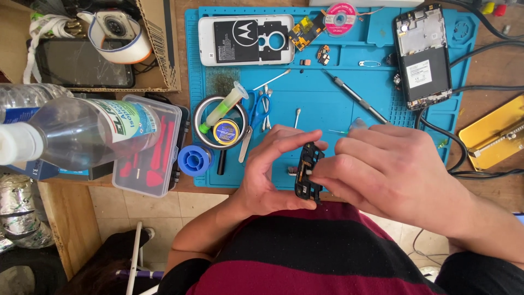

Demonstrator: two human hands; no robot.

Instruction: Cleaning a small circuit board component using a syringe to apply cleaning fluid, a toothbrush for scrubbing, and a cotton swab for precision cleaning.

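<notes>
A small black plastic phone part [307, 173] is held upright above the near edge of the blue work mat [316, 104]. My left hand [270, 175] grips it from the left, thumb below and fingers curled over its top. My right hand [390, 169] meets the part from the right, fingertips pinching something tiny and pale against its middle. A thin green-tipped tool [346, 130] pokes out behind my right hand. On the mat lie a white phone back cover [245, 39] and an opened phone body [423, 54].
A metal-handled tool [355, 97], blue tweezers [259, 106], cotton swabs, a syringe over a round tin [221, 121] and a solder spool [195, 159] lie on the mat. A clear bottle [82, 131], a tool case [150, 145] and a cardboard box [158, 49] stand left. Black cables and a yellow jig [494, 134] sit right.
</notes>
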